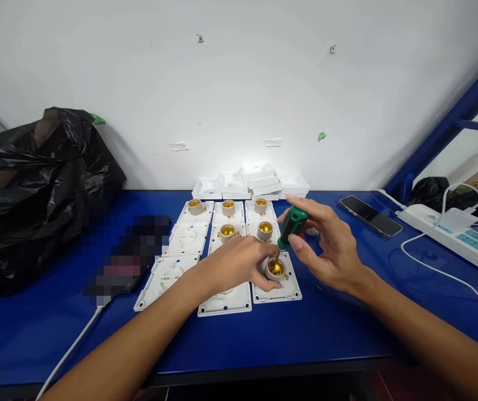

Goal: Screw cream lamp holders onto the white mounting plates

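My right hand (330,245) grips the green and black handle of a screwdriver (292,227). Its shaft points down into a lamp socket (275,268) with a brass-coloured inside, and the tip is hidden there. The fingers of my left hand (242,260) are closed around the near side of that socket. Under the socket lies a white square base plate (292,291), front right among rows of such plates. Several more sockets, such as this one (265,229), stand on plates behind my hands; the front middle plate (225,303) is partly covered by my left arm.
White shallow covers (259,178) are piled against the wall. A black plastic bag (42,195) fills the left side, near a blurred-out device with a white cable (72,348). On the right are a phone (370,216) and a white power strip (459,236) with cables.
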`<state>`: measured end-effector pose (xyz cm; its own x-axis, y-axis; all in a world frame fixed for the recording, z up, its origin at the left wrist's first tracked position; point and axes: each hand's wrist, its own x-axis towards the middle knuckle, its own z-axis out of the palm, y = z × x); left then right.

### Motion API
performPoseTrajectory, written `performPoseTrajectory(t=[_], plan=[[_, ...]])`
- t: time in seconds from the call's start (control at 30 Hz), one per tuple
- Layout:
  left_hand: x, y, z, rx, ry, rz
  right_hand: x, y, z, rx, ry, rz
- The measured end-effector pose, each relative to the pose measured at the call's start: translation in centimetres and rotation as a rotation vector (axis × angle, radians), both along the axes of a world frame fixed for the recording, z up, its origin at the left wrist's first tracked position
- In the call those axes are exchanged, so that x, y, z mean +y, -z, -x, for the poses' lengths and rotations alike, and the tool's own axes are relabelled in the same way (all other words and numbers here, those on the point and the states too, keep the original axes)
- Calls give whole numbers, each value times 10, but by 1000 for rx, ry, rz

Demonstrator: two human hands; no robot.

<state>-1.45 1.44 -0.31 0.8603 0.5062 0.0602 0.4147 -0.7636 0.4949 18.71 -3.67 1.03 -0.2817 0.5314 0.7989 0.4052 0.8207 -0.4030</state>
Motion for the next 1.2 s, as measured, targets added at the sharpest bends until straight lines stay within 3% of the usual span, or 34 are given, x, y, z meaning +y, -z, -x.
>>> performPoseTrajectory(t=[0.2,0.67,0.97,1.2], plan=[[-1,-1,-1,16,-5,-26,3,3,0,41,61,-40],[-1,1,0,30,-8,-23,3,5,3,123,41,-55],[0,0,-1,42,-17,-26,-2,-1,2,15,41,-1],[0,-2,-1,58,-16,-14,-1,4,3,108,50,-27]])
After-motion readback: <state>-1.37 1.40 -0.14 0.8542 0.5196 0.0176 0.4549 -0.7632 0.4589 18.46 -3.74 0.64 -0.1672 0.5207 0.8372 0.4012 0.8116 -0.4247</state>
